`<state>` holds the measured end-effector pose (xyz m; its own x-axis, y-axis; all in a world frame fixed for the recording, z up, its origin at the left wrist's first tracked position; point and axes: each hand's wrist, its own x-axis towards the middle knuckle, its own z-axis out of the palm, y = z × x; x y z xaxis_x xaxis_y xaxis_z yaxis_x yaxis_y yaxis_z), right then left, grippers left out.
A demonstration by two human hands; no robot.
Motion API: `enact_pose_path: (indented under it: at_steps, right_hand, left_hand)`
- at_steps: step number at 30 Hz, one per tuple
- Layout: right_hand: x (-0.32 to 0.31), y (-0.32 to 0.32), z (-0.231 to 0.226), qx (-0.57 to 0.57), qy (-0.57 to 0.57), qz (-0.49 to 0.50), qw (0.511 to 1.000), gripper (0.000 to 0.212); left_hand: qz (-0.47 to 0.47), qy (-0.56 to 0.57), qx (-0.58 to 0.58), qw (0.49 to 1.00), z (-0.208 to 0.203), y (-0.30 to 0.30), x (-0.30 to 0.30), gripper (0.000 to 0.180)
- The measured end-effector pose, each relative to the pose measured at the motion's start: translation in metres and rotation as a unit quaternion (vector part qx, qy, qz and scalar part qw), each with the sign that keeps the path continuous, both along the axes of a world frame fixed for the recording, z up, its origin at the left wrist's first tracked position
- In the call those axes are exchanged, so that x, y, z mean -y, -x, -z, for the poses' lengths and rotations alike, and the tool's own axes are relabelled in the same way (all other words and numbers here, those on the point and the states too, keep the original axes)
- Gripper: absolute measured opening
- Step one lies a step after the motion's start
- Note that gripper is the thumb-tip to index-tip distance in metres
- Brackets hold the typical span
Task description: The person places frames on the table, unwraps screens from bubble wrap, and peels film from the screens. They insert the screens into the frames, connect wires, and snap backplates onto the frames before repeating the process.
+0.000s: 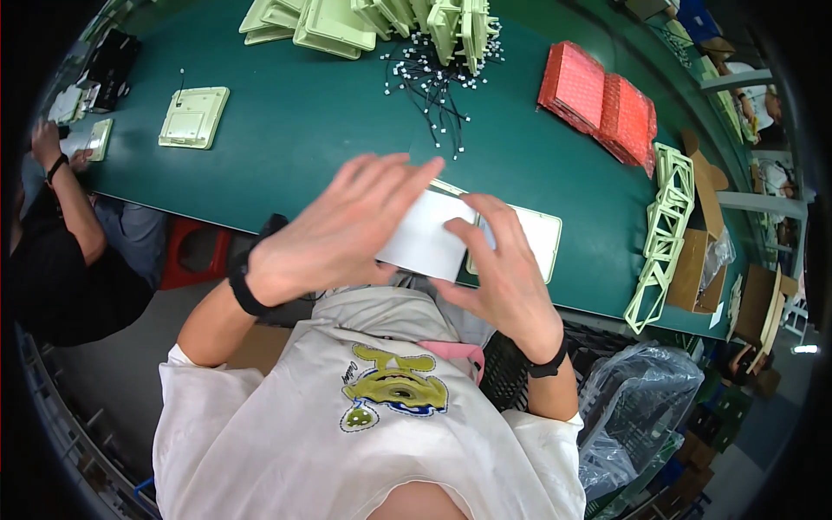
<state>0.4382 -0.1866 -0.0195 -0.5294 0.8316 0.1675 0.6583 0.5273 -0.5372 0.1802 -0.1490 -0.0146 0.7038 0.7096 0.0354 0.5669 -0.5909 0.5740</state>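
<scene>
A flat white rectangular panel [428, 232] is at the table's near edge, in front of my body. My left hand [334, 230] reaches over its left side with the fingers stretched out, its thumb by the near left corner. My right hand [501, 273] grips the panel's right side, thumb at the near edge and index finger bent onto the top face. A sliver of pale green frame [446, 186] shows beyond the panel. To the right lies a pale green-rimmed tray with a white face [542, 243], partly hidden by my right hand.
Stacked pale green housings [334, 26] and a heap of black cables with white connectors [438, 87] lie at the back. Red bubble-wrap packs [598, 104], green frames [663, 234] and a cardboard box [691, 269] are rightward. Another person's arm [76, 204] is at the left.
</scene>
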Motion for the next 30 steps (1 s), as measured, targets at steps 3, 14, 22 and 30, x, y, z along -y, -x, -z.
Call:
enact_pose_path:
  at_steps: [3, 14, 22, 30]
  right_hand:
    - [-0.001, -0.011, 0.0, -0.002, 0.015, 0.005, 1.0, 0.065]
    - [-0.012, -0.001, 0.005, 0.053, 0.012, -0.037, 0.998, 0.063]
    - [-0.022, 0.014, 0.016, 0.062, 0.003, -0.047, 0.997, 0.062]
    - [-0.026, 0.024, 0.014, 0.11, -0.008, -0.05, 0.993, 0.064]
  left_hand:
    - [-0.017, 0.033, -0.003, 0.999, 0.004, 0.025, -0.009, 0.128]
    - [-0.042, 0.051, 0.092, 0.994, 0.031, 0.044, -0.018, 0.125]
    - [-0.023, 0.077, 0.059, 0.995, 0.05, 0.047, -0.032, 0.122]
    - [-0.026, 0.091, 0.054, 0.994, 0.054, 0.049, -0.03, 0.117]
